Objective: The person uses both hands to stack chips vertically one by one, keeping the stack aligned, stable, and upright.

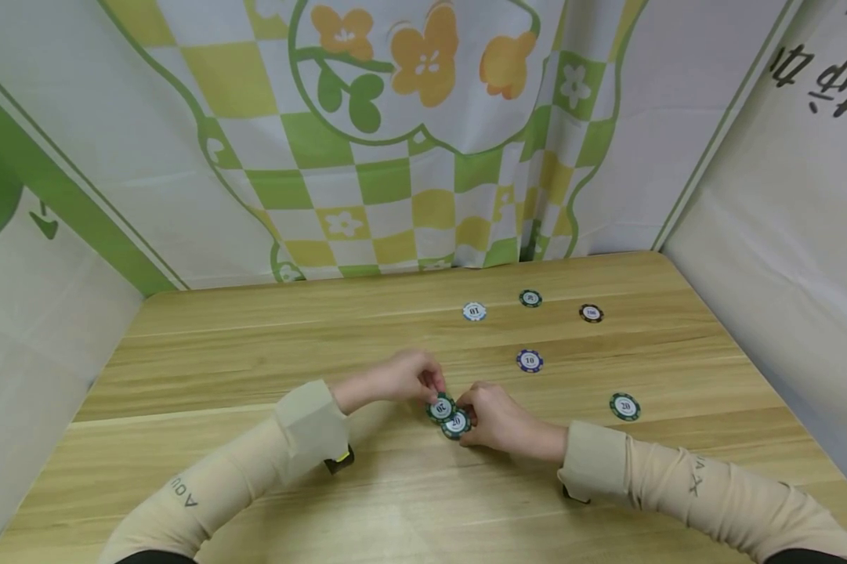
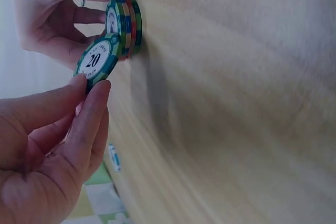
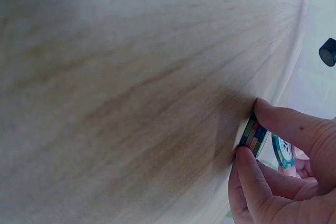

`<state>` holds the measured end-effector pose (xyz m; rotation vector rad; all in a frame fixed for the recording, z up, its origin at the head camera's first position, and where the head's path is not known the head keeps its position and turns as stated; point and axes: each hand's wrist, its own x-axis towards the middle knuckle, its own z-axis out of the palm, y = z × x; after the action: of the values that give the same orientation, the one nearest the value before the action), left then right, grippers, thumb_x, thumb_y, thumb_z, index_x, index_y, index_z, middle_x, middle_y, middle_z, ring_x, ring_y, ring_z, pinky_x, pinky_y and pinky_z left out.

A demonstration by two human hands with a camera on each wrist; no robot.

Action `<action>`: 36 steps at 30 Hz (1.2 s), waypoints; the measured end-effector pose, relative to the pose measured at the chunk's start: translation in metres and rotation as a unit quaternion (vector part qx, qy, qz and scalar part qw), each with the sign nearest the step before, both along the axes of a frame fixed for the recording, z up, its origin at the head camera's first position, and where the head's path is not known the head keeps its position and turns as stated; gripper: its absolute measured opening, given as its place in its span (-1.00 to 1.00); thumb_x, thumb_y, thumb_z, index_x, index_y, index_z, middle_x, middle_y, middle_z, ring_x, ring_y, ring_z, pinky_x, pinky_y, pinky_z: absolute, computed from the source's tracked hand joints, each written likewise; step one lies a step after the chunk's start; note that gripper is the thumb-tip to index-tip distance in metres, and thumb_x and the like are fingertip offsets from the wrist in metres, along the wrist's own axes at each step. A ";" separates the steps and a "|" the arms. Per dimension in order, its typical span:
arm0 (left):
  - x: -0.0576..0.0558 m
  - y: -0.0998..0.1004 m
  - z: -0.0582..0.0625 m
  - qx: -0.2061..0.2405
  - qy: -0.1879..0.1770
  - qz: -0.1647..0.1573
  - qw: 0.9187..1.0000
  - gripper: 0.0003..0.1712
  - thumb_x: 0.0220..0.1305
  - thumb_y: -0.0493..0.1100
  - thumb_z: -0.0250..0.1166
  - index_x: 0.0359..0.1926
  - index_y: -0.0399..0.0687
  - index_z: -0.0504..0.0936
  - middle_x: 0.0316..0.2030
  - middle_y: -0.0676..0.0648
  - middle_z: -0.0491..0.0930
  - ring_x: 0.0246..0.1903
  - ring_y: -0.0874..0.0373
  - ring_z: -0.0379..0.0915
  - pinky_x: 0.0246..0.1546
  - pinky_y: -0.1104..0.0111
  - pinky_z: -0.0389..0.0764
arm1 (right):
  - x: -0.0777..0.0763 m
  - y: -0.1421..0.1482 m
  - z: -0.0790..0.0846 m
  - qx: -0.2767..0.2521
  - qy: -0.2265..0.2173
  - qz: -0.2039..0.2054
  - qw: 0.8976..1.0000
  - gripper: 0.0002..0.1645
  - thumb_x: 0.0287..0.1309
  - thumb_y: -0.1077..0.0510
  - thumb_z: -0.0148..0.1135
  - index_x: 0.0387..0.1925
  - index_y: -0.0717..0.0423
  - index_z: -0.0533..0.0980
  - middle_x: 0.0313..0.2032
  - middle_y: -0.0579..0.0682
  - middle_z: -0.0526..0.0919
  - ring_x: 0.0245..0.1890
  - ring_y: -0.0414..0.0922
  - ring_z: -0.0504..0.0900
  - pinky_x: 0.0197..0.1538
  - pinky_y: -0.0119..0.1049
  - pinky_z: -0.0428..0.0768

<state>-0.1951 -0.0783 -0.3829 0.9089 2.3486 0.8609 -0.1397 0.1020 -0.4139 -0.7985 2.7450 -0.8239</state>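
Note:
My left hand (image 1: 403, 377) pinches a green poker chip (image 2: 94, 60) marked 20 between thumb and fingers. That chip is tilted, and its edge overlaps the rim of a short stack of poker chips (image 2: 130, 27). Green, blue and red edges show in the stack, and its top chip (image 1: 456, 425) is a green 20. With thumb and fingers on opposite sides, my right hand (image 1: 505, 423) holds the stack on the table. In the right wrist view the stack (image 3: 253, 136) sits between the thumb and fingertips, with the tilted chip (image 3: 284, 150) partly hidden behind.
Single chips lie flat on the wooden table (image 1: 254, 337): a light blue one (image 1: 475, 312), a dark green one (image 1: 531, 298), a black one (image 1: 591, 313), a purple-blue one (image 1: 530, 361) and a green 20 (image 1: 625, 406). A patterned curtain (image 1: 395, 188) hangs behind the far edge.

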 end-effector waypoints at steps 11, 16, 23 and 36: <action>0.005 0.001 -0.015 0.046 -0.175 0.132 0.975 -0.88 -0.02 -0.54 0.24 -0.37 -0.52 0.53 -0.54 -0.15 0.58 -0.62 0.26 0.44 -0.45 0.38 0.61 | 0.000 0.000 -0.001 -0.003 0.003 0.000 1.000 -0.51 -0.42 0.26 0.50 -0.30 0.34 0.56 -0.48 -0.04 0.46 -0.47 -0.22 0.38 -0.45 -0.46 0.41; 0.009 0.003 -0.019 0.058 -0.206 0.168 0.962 -0.86 -0.03 -0.55 0.24 -0.35 -0.56 0.52 -0.54 -0.17 0.57 -0.66 0.26 0.43 -0.48 0.42 0.60 | 0.000 0.000 -0.001 -0.005 0.006 0.000 1.000 -0.52 -0.44 0.26 0.50 -0.31 0.33 0.57 -0.47 -0.04 0.48 -0.46 -0.22 0.39 -0.43 -0.45 0.42; 0.016 0.005 -0.023 0.074 -0.215 0.189 0.955 -0.86 -0.01 -0.53 0.25 -0.36 -0.55 0.53 -0.51 -0.21 0.60 -0.66 0.26 0.46 -0.49 0.42 0.60 | 0.000 0.000 0.000 -0.006 -0.002 0.005 1.000 -0.54 -0.40 0.27 0.50 -0.31 0.32 0.56 -0.46 -0.03 0.49 -0.45 -0.21 0.41 -0.42 -0.45 0.43; 0.023 0.013 -0.026 0.059 -0.192 0.226 0.953 -0.89 -0.04 -0.50 0.30 -0.41 -0.46 0.57 -0.53 -0.14 0.57 -0.64 0.23 0.50 -0.49 0.42 0.60 | 0.000 0.000 -0.001 0.000 -0.008 0.000 1.000 -0.54 -0.38 0.27 0.50 -0.30 0.32 0.56 -0.46 -0.04 0.48 -0.46 -0.22 0.40 -0.43 -0.44 0.44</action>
<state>-0.1723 -0.0649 -0.4086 0.2013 2.1965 1.2420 -0.1397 0.1022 -0.4145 -0.7889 2.7319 -0.8264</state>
